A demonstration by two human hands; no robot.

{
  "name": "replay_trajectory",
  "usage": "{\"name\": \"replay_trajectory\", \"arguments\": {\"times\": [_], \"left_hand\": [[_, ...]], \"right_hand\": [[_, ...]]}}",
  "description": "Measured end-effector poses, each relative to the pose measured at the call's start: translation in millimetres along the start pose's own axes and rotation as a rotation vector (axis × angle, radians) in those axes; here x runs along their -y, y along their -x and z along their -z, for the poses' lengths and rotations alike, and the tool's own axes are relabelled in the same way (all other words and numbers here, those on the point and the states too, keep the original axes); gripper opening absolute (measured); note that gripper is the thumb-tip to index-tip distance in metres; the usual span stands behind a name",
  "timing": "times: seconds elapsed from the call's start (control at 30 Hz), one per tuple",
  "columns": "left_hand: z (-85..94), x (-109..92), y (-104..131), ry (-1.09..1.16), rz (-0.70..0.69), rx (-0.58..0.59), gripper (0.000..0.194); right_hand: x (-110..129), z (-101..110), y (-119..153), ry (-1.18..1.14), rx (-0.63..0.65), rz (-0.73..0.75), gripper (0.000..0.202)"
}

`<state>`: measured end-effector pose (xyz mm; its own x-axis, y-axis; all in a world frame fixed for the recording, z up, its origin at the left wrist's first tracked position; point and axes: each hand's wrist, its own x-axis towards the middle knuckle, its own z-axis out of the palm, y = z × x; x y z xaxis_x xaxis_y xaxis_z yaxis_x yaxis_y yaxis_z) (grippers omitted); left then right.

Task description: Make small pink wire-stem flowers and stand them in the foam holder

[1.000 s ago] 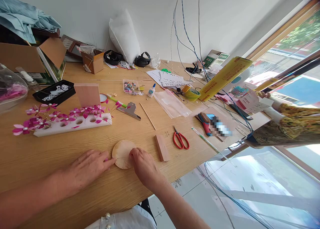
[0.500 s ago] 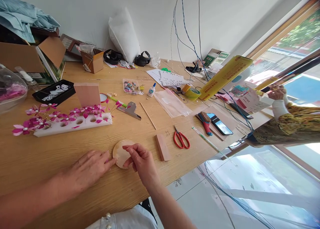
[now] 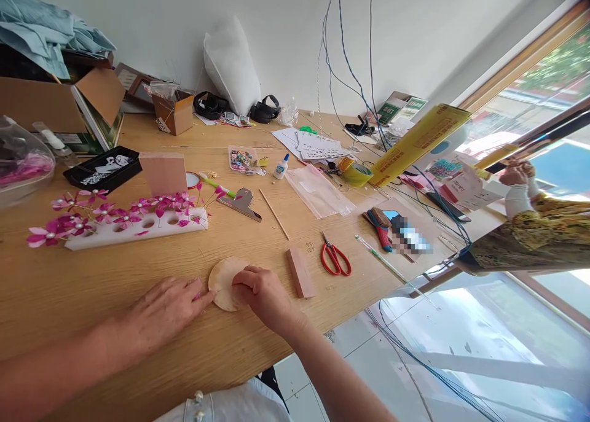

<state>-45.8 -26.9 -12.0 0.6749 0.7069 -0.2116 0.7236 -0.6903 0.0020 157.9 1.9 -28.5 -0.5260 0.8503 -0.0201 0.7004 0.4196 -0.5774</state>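
A pale round disc (image 3: pixel 222 282) lies flat near the table's front edge. My left hand (image 3: pixel 168 308) rests on the table at its left, with something small and pink at the fingertips, touching the disc's edge. Over the right part of the disc, my right hand (image 3: pixel 262 293) has its fingers pinched together; what they hold, if anything, is hidden. A wooden block (image 3: pixel 301 273) lies to the right of that hand, with red-handled scissors (image 3: pixel 335 256) beyond it. Behind my left hand, pink flowers (image 3: pixel 124 216) stand by a white foam strip with holes (image 3: pixel 138 233).
Farther back are an upright wooden block (image 3: pixel 163 173), a metal clip (image 3: pixel 242 204), a thin stick (image 3: pixel 274 214), a glue bottle (image 3: pixel 281 166) and a bead box (image 3: pixel 243 160). Pliers (image 3: pixel 381 228) lie at the right. Another person's hands (image 3: pixel 516 171) are at the far right.
My right hand has lowered onto the disc and its fingers have closed together. My left hand has hardly moved. The view has shifted slightly.
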Motion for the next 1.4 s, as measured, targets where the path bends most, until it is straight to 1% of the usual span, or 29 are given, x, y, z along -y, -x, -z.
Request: {"name": "replay_trajectory", "arguments": {"times": [0.1,0.27,0.37,0.43,0.5,0.53,0.63,0.73,0.8,0.93,1.03,1.23,1.4], "left_hand": [[2.4,0,0,-0.001,0.005,0.026,0.059],[8.9,-1,0,-0.017,0.014,0.083,0.054],[8.6,-1,0,-0.025,0.007,0.054,0.051],[7.4,-1,0,-0.033,0.005,0.038,0.051],[7.1,-1,-1,-0.039,0.007,0.051,0.053],[7.4,-1,-1,-0.04,0.006,0.061,0.055],[9.8,-2,-1,-0.047,0.008,0.086,0.057],[12.3,-3,-2,-0.051,0.016,0.101,0.055],[13.2,-3,-2,-0.042,0.02,0.095,0.054],[11.4,-3,-2,-0.031,0.027,0.082,0.052],[6.6,-2,0,-0.043,0.017,0.03,0.052],[-3.7,4,5,-0.051,-0.035,-0.062,0.054],[-7.0,9,9,-0.025,-0.066,-0.069,0.058]], "right_hand": [[2,0,0,-0.012,-0.021,-0.155,0.019],[2,6,5,-0.021,-0.011,-0.198,0.021],[2,11,10,-0.053,-0.021,-0.164,0.031],[5,12,13,-0.061,0.002,-0.11,0.037],[9,11,13,-0.021,0.042,-0.094,0.038],[10,9,11,0.008,0.055,-0.106,0.036],[13,1,6,0.054,0.059,-0.128,0.019],[12,-4,4,0.027,0.031,-0.107,0.018],[11,-4,3,0.021,0.024,-0.11,0.019],[10,-4,3,0.061,0.011,-0.17,0.018],[9,-7,4,0.081,-0.021,-0.204,0.017],[7,-15,6,0.112,-0.067,-0.221,0.015],[9,-16,4,0.113,-0.068,-0.232,0.015]]}}
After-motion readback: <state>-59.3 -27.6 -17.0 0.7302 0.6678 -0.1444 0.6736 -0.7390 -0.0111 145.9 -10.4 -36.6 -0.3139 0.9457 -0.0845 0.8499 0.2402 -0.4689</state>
